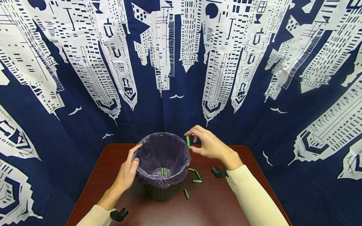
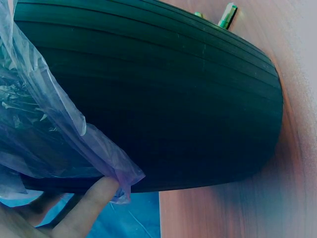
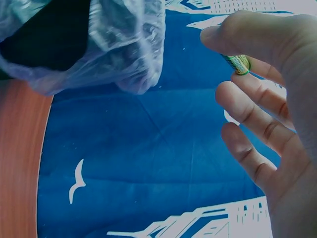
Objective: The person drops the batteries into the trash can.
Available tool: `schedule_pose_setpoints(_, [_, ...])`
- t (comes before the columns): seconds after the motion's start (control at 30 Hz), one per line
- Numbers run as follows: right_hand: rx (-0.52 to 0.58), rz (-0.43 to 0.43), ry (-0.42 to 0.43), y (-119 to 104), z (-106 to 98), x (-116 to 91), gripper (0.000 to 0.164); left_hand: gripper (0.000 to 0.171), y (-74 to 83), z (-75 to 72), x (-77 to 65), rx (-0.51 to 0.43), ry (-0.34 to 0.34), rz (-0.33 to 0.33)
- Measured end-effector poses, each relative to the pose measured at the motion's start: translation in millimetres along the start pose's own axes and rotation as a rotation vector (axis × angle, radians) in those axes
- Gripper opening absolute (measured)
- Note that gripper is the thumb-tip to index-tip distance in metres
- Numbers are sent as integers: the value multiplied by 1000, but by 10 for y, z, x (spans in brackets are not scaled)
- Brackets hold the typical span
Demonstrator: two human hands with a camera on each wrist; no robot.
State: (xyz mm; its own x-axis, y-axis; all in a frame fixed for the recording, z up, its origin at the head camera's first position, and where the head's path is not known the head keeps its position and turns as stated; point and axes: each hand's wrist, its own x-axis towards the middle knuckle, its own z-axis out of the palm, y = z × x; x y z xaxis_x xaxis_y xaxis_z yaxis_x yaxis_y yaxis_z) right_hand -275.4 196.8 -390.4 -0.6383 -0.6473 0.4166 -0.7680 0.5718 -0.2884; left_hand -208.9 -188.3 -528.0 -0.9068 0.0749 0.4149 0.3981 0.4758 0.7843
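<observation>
A dark ribbed trash bin stands upright, lined with a thin purple translucent bag folded over its rim. My left hand grips the bin's rim and liner on the left side. In the left wrist view, a finger presses the edge of the liner. Beside the right rim, my right hand pinches a green and yellow battery between thumb and fingertips. The right wrist view shows one end of this battery. A few similar batteries lie at the bottom of the bag.
Several more batteries lie on the reddish-brown table right of the bin, one battery nearer the front, another battery farther back. Behind the table hangs a navy curtain with white skyline shapes.
</observation>
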Motion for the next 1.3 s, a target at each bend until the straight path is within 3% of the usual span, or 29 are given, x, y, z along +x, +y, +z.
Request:
schedule_pose_setpoints(0.43, [30,-47,-59,-201,23,381,47,57,-36,-7,-3,16,15,16])
schedule_pose_setpoints(0.97, [73,-24,-187,-427,306,855,46,57,-26,-14,-3,13,2,-2])
schedule_pose_setpoints(1.3, [99,-17,-218,-513,474,956,57,57,-22,-1,5,17,-10,-10])
